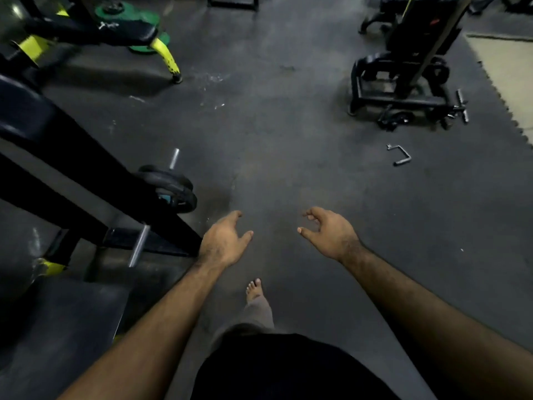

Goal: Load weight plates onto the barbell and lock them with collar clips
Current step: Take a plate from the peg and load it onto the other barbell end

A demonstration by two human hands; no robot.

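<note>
My left hand [223,242] and my right hand [327,232] reach forward over the dark rubber floor, both empty with fingers spread and slightly curled. To the left of my left hand, black weight plates [173,187] sit stacked on a silver peg [174,158] of a black rack frame [86,168]. A second bare silver peg [139,245] sticks out lower on the frame. Green weight plates [135,21] lie at the far left behind a bench. No barbell or collar clip is clearly visible.
A black and yellow bench [95,33] stands far left. A black machine [403,67] stands far right with metal handles [399,154] on the floor near it. A beige mat [510,67] borders the right edge. My bare foot [253,290] steps forward.
</note>
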